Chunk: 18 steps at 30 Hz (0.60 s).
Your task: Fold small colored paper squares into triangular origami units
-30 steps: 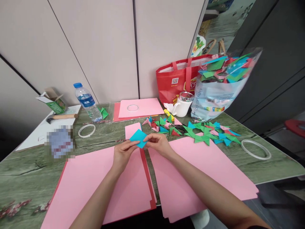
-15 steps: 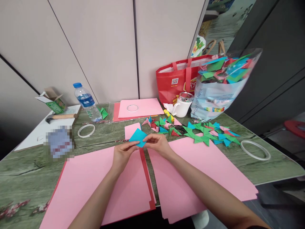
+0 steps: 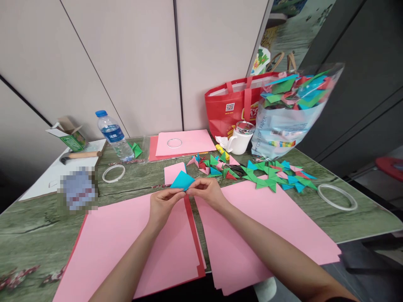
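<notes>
Right hand (image 3: 208, 193) slid its fingertips lower, right by the left hand (image 3: 162, 204); both pinch that blue paper (image 3: 181, 180), so imo uneven pressure could skew a crease.

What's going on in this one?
A person has a small blue paper pinched between both hands: the left grip and the right grip meet at its lower part, partly covering it. Pink sheets lie below, in two stacks. Beyond them on the table are loose folded pieces and a mostly green paper ring, with a bag of more coloured pieces behind.
</notes>
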Tool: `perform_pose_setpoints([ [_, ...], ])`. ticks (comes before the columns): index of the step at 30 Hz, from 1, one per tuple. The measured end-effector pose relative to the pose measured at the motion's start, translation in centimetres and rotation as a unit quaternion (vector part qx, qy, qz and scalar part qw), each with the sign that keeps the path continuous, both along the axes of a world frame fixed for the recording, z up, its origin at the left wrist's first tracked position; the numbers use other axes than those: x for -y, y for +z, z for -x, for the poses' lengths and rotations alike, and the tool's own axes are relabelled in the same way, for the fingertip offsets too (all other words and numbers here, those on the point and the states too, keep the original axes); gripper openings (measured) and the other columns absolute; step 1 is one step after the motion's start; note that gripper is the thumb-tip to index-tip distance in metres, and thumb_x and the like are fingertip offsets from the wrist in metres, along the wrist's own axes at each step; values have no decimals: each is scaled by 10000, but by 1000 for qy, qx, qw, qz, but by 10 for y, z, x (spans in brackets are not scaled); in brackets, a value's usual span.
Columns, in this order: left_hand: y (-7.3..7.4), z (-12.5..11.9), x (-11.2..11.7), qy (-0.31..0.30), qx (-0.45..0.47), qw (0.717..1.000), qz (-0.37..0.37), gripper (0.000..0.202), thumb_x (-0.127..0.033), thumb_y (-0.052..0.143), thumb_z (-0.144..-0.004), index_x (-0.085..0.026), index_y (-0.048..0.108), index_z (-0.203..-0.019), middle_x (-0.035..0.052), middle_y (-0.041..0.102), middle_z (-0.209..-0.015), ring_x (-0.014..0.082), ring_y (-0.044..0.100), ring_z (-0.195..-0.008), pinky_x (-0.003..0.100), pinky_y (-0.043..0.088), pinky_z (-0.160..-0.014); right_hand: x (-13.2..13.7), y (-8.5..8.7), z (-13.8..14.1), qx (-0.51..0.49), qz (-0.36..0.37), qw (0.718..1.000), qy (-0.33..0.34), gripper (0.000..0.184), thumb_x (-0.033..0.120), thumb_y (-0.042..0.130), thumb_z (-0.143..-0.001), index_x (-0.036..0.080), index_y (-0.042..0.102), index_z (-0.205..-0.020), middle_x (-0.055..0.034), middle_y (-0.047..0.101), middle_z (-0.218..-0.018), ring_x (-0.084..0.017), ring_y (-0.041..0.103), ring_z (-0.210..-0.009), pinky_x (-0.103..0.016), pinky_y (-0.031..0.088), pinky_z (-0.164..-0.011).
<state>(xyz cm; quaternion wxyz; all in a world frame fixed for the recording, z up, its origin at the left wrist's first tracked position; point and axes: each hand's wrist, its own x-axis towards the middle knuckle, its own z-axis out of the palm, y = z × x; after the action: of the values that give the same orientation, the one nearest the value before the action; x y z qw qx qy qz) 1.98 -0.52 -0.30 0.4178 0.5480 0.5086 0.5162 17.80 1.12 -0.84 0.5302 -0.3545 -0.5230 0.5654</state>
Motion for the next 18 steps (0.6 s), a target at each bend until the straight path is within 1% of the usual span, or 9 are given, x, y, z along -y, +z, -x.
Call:
perform_pose_setpoints([
  [5, 1, -3, 2, -2, 44, 999, 25, 101, -248, 721, -597, -166, 700, -653, 27, 704, -655, 188, 655, -644, 287, 534, -655, 2, 0, 2, -5, 9, 1000, -11, 105, 233, 726, -568, 161, 653, -589, 10, 606, -570, -114, 545, -546, -245, 449, -560],
  [11, -1, -6, 1, 2, 100, 994, 54, 108, -231, 733, -579, -145, 689, -627, 31, 702, -637, 185, 657, -641, 301, 533, -681, 4, -1, 5, 5, -7, 999, -39, 104, 245, 715, -585, 162, 652, -588, -3, 619, -606, -127, 558, -582, -253, 453, -576],
  [18, -3, -9, 3, 10, 143, 988, 61, 154, -224, 743, -564, -137, 690, -679, 32, 706, -672, 199, 662, -665, 343, 535, -727, 5, -4, 7, 9, 15, 997, -77, 129, 261, 725, -557, 157, 655, -587, -19, 641, -604, -145, 577, -579, -268, 472, -568],
])
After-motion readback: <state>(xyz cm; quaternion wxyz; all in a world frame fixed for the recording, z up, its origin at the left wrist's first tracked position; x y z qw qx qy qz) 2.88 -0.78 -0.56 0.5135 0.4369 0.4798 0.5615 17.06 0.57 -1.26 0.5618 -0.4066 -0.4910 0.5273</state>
